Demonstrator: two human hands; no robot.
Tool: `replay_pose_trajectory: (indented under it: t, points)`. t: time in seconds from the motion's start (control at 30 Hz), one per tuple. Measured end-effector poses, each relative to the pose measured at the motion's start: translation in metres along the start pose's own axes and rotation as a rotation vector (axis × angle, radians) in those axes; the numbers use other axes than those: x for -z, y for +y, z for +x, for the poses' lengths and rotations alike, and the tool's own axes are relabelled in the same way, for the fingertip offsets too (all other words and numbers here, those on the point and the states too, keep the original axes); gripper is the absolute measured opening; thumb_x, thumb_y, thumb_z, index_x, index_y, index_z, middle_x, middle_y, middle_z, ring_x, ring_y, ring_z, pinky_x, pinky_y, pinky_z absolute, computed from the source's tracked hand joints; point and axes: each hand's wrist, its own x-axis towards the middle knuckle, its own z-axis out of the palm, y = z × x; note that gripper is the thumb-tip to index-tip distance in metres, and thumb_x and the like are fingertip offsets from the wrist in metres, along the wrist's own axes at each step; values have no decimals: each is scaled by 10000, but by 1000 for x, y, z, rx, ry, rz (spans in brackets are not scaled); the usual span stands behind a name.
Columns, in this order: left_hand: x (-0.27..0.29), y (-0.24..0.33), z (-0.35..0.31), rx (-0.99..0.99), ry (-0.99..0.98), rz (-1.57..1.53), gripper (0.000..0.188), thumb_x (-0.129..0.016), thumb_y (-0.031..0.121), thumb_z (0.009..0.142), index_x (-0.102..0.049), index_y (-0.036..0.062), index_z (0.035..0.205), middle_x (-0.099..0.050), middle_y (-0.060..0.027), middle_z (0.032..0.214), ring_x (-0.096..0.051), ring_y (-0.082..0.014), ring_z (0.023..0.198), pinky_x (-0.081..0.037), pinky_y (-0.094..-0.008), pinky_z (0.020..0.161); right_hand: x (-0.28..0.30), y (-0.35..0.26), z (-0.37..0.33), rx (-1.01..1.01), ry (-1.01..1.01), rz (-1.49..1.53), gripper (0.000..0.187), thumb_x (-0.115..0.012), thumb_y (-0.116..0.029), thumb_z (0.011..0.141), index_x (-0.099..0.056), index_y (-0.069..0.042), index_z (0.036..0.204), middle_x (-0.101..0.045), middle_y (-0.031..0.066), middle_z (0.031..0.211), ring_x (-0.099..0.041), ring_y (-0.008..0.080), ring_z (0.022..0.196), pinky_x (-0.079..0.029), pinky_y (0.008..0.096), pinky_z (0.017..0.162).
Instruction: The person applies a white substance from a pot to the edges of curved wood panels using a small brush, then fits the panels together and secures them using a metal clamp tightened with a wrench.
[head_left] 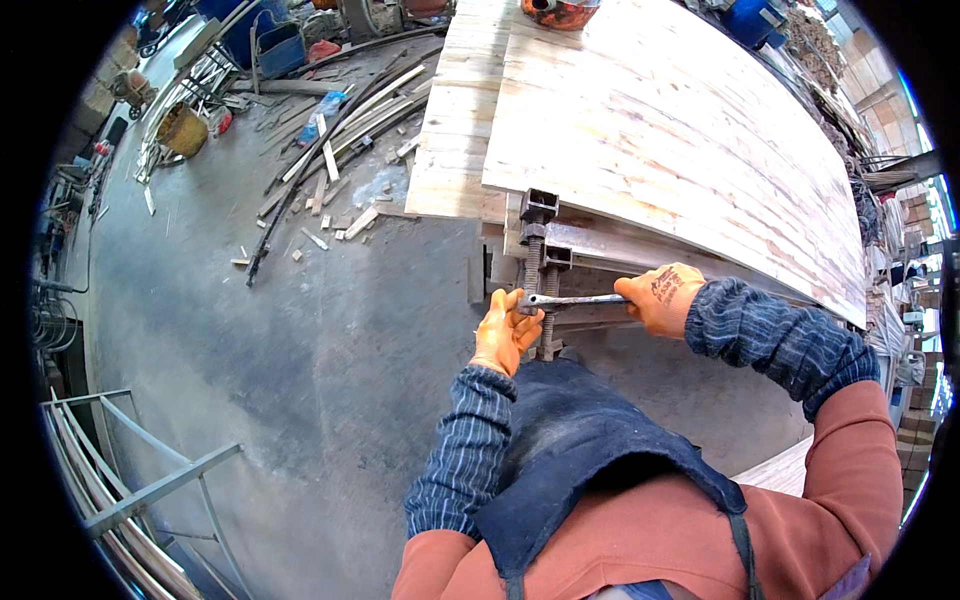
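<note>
My right hand (664,299), in an orange glove, is closed round the handle end of a long metal wrench (580,300). At the wrench's other end, my left hand (508,332), gloved alike, has its fingers curled at the wrench head, beside the threaded screw of a clamp (534,252). A second clamp screw (552,285) stands right next to the first. Both clamps sit at the near corner of a stack of pale wood panels (660,130). The contact between wrench head and screw is partly hidden by my left fingers.
Long strips and offcuts of wood (340,140) litter the floor left of the stack. An orange container (560,12) rests on the panels' far end. A yellow bucket (182,130) stands farther left. A metal frame (165,490) holding bent strips is at the lower left.
</note>
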Motion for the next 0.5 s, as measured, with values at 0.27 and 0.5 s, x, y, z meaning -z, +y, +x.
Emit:
replay_pose_trajectory:
  t: [0.27, 0.5]
  points:
    - [-2, -2, 11, 45, -14, -14, 606, -471, 559, 1035, -471, 83, 1410, -710, -122, 1169, -666, -184, 862, -602, -350, 824, 25, -37, 15, 15, -80, -112, 258, -595, -135, 901, -618, -63, 1147, -713, 156, 913, -723, 338, 875, -562, 486, 711]
    - [-25, 4, 16, 74, 46, 47, 442, -504, 461, 1038, -620, 81, 1230, -735, -96, 1063, -668, -178, 766, -615, -307, 691, -13, -3, 24, 48, -26, 24, 266, -590, -133, 899, -628, -42, 1147, -722, 174, 984, -713, 384, 933, -578, 496, 775]
